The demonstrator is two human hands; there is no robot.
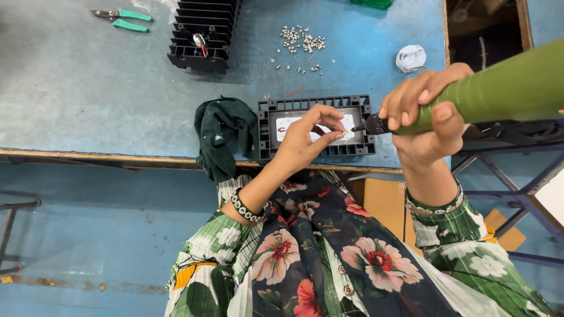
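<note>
Two hands meet at frame centre over the black housing [315,127] at the table's near edge. Right hand [424,120] grips the green driver [499,88], bit aimed leftward. Left hand [308,138] pinches narrowly at the tip, seemingly steadying a screw. Screws [302,42] lie above.

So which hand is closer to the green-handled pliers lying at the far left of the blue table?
Left. The left hand pinches over the black finned tray, nearer the green-handled pliers; the right hand grips the green electric screwdriver, farther right.
</note>
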